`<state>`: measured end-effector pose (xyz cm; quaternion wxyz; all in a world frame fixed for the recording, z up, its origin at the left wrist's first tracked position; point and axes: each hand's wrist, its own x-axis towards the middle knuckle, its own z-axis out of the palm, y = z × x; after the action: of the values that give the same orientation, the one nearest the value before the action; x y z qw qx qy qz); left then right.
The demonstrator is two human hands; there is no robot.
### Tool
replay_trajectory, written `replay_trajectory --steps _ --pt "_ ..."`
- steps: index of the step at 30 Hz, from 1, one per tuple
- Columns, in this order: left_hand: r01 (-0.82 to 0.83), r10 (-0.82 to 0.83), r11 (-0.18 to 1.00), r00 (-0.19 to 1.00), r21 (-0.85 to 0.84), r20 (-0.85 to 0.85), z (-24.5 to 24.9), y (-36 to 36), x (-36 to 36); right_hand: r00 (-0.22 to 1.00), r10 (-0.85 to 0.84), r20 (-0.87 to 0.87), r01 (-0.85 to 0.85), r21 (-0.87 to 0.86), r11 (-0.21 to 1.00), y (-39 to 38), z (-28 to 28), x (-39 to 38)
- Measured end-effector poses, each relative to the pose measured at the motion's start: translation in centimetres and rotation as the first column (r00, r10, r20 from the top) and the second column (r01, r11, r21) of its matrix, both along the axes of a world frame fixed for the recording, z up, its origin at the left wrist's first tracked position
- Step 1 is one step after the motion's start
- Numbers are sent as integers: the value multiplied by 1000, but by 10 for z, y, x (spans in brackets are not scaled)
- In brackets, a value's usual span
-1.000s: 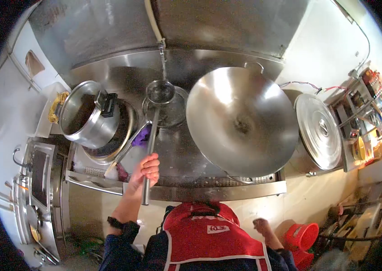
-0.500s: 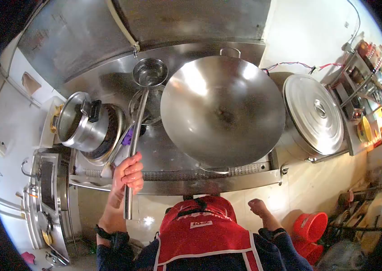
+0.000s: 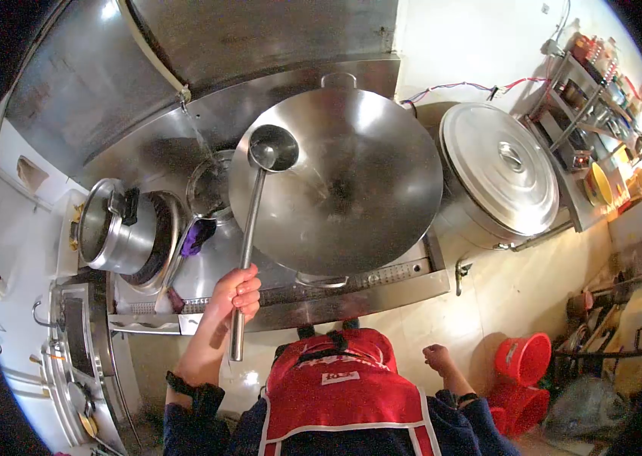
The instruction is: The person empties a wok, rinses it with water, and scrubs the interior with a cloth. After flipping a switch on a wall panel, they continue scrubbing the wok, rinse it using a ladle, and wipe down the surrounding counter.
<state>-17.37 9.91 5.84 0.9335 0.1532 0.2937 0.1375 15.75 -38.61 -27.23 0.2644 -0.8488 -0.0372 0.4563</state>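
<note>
My left hand (image 3: 235,295) is wrapped round the long handle of a metal ladle (image 3: 251,220). The ladle's bowl is over the left side of a large steel wok (image 3: 366,228), and a thin streak of what looks like water runs from it toward the wok's middle. My right hand (image 3: 436,359) hangs low by the red apron (image 3: 351,410), fingers curled, with nothing visible in it. Water falls from a tap (image 3: 185,93) into a round metal container (image 3: 207,186) left of the wok.
A pot (image 3: 120,232) stands at the stove's left, near a purple cloth (image 3: 198,237). On the right is a big lidded pot (image 3: 499,167). Red buckets (image 3: 524,359) sit on the floor beside racks at lower right. A shelf (image 3: 575,129) with containers is farther right.
My left hand has swung the ladle right, from beside the wok to over it. A stream of water now falls from the tap. The view has shifted; my right hand stays low.
</note>
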Motion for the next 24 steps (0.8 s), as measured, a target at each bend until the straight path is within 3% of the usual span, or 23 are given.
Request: replay_trajectory --steps 2,3,4,8,10,11,12,14,15,16,17,18,19,20,22,24 --pt "22 -19 996 999 87 -31 4 -3 7 998 65 24 -67 97 993 -9 -12 4" --pt "28 0 987 985 161 -170 10 -6 13 998 65 25 -67 98 993 -6 -1 3" --pt "44 29 972 952 233 -304 14 -9 17 999 29 -29 -27 53 998 -3 11 1" --pt "79 68 937 915 339 -399 13 -12 24 996 41 -81 -47 -82 995 3 45 -6" --pt "142 131 857 869 495 -476 19 -16 29 938 336 85 -343 92 935 -37 -31 3" --pt "131 142 859 868 494 -477 17 -19 27 874 442 199 -474 155 867 -57 -69 8" --pt "188 154 801 853 569 -499 15 -20 24 869 454 199 -485 155 861 -40 -39 5" --pt "238 179 737 834 633 -522 15 -21 16 993 57 -106 -64 -65 996 -10 15 -3" --pt "320 203 662 794 678 -573 17 -21 12 992 70 -106 -77 -66 995 -16 -3 1" --pt "400 232 583 752 707 -617 18 -22 8 980 194 -42 -193 38 981 -21 -21 6" --pt "391 242 590 750 707 -616 17 -22 3 951 309 33 -310 133 941 -27 -37 11" --pt "492 359 391 697 778 -621 15 -22 -3 946 322 35 -324 131 937 -14 -21 9" --pt "592 475 179 648 786 -595 14 -21 -8 973 232 -18 -230 66 971 1 -5 6" --pt "586 482 189 644 788 -595 15 -21 -12 989 134 -62 -135 -7 991 7 -4 8" --pt "646 612 -14 609 763 -505 21 -21 -22 985 157 -67 -156 27 987 20 -4 13" --pt "667 638 -55 596 743 -487 22 -18 -30 982 175 -71 -172 57 983 32 -4 14"
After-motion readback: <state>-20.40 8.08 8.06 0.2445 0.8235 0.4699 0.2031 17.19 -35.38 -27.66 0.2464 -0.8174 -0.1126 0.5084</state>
